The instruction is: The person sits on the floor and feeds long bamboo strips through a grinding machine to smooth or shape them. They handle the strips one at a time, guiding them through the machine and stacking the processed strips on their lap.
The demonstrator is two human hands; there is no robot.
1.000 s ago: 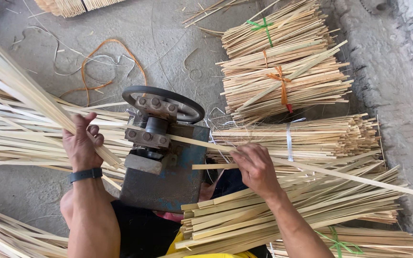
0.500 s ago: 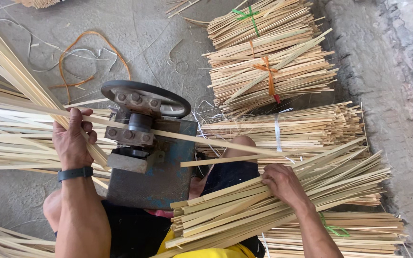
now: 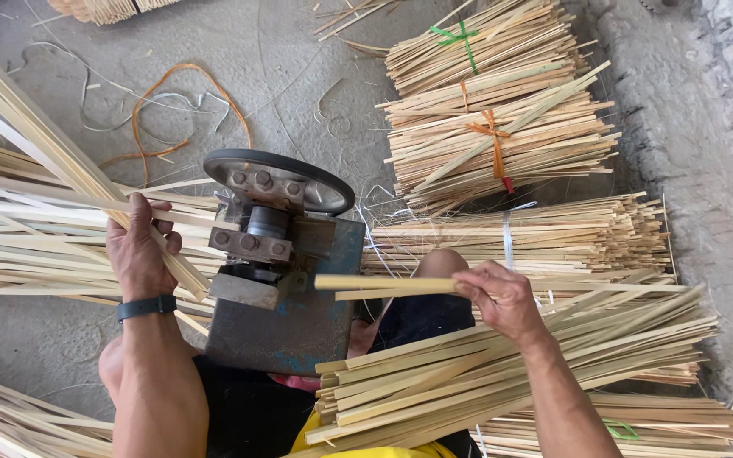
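The right hand (image 3: 502, 297) pinches a bamboo strip (image 3: 383, 283) pointing to nine o'clock at the blue machine (image 3: 286, 280), while the left hand (image 3: 139, 250) clasps split slats (image 3: 44, 220).

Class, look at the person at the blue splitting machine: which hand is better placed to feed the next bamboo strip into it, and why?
Probably the right hand: it grips a bamboo strip whose free end points at the blue machine. The left hand is closed around split strips on the far side.
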